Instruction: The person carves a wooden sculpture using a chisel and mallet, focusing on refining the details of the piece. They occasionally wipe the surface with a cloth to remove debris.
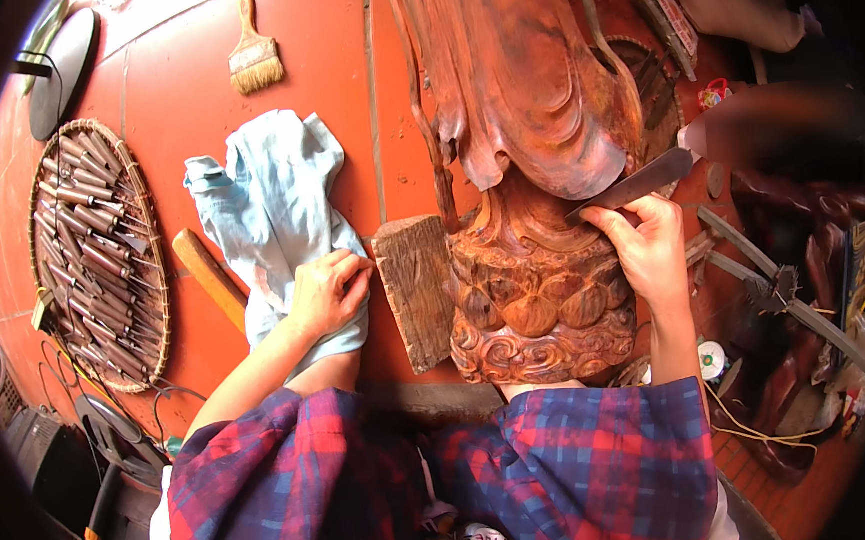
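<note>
My right hand (pixel 646 245) is closed on a dark, slim carving tool (pixel 647 177), whose thin end points left at the carved wood. Between my knees stands a reddish-brown wood carving (pixel 545 307), with rounded petals and swirls on its base and smooth folds (pixel 508 64) above. My left hand (pixel 329 295), fingers curled together, lies on a light blue cloth (pixel 282 195) and appears to grip its edge. The fingertips are partly hidden. A rough wooden block (pixel 414 296) leans beside the carving's base.
At the left, a round woven basket (pixel 159 279) holds many brown-handled carving tools (pixel 101 258). A curved wooden handle (pixel 210 281) lies by the cloth, with a flat brush (pixel 255 62) farther off. Another person's arm (pixel 750 7) shows at upper right. Wooden bars (pixel 805 294) and cords clutter the right.
</note>
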The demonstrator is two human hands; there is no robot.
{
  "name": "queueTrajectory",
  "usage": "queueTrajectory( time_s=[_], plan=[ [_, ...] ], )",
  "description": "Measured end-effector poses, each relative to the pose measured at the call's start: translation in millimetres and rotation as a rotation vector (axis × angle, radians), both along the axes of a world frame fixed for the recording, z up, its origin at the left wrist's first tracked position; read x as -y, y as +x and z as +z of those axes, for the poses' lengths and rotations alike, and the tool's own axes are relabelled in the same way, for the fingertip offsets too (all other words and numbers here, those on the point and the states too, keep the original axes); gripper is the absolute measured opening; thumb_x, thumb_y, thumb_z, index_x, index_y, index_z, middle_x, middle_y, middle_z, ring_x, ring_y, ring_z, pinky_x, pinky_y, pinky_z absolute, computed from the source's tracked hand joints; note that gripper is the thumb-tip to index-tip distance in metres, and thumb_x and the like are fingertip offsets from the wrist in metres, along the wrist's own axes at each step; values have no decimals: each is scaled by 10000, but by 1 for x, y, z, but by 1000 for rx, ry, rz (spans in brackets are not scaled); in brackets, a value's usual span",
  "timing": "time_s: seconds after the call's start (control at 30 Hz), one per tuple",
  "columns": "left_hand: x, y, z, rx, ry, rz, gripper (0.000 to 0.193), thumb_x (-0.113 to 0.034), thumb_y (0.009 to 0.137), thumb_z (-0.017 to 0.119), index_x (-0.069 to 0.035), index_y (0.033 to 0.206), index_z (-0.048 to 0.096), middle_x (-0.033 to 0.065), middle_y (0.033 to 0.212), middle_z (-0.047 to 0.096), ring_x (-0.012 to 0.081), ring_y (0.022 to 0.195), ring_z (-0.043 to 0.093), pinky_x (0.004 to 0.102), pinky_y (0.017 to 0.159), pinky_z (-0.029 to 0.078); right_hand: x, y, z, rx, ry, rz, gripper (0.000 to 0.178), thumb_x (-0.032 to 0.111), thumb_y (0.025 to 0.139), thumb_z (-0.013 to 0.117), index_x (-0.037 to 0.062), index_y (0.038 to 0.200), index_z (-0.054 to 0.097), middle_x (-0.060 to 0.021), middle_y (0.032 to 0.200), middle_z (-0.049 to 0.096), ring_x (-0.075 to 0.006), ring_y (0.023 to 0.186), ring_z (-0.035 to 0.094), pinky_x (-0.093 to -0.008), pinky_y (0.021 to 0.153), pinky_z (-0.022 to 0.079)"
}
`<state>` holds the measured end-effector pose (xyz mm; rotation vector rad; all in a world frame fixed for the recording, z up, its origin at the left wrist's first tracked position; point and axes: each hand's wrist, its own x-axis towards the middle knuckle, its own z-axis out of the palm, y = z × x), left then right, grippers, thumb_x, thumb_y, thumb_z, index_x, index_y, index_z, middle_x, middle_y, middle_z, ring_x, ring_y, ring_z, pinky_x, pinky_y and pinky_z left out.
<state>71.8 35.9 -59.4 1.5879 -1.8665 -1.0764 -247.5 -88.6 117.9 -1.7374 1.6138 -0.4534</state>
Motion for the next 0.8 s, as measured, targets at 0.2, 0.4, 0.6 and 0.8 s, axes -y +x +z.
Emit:
queueTrajectory(
  time_s=[0.2, 0.4, 0.6, 0.8],
  plan=[
    [-3, -1, -1, -6, -32, -5, 70, -136, 855, 673, -87, 887, 712, 84, 752, 635, 281, 623, 638, 376, 578, 511, 0, 4, 6, -10, -48, 82, 74, -24, 840, 702, -57, 888, 747, -71, 804, 739, -103, 732, 644, -267, 677, 491],
    [-1, -1, 0, 0, -35, -15, 64, -131, 853, 673, -90, 885, 712, 79, 745, 631, 276, 606, 626, 374, 568, 502, 1, 0, -1, 108, -65, -11, 85, -11, 823, 708, -29, 897, 745, -137, 793, 716, -191, 718, 683, -320, 660, 504],
    [-4, 1, -2, 22, -24, -4, 66, -116, 847, 672, -76, 884, 709, 86, 742, 629, 278, 619, 631, 370, 576, 504, -4, 9, 5, -52, -115, 117, 92, 2, 809, 721, -17, 897, 740, -148, 842, 713, -240, 754, 688, -337, 686, 511],
    [-3, -2, -4, 24, -40, -10, 63, -95, 834, 676, -64, 882, 704, 84, 738, 625, 267, 600, 621, 361, 560, 493, -6, -2, -6, 100, -58, -40, 80, -7, 835, 691, -17, 900, 737, -152, 855, 717, -215, 761, 698, -324, 688, 516]
  ],
)
